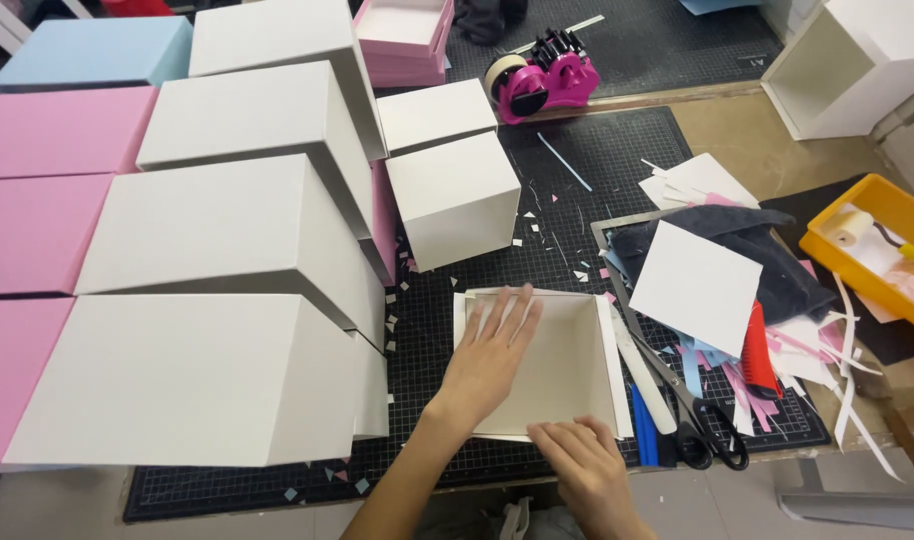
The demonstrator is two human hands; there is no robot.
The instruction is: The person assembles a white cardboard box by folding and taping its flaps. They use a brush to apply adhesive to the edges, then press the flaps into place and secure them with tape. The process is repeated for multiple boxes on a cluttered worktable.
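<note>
On the black cutting mat, your left hand lies open, fingers spread flat inside the shallow white box. Your right hand rests open, palm down, on the box's near edge. Just right of the box: a blue pen, then scissors. Left, tall white boxes stand stacked. Beyond, a pink tape dispenser.

White boxes stack at left beside flat pink boxes — a small white cube box stands behind an open box.
</note>
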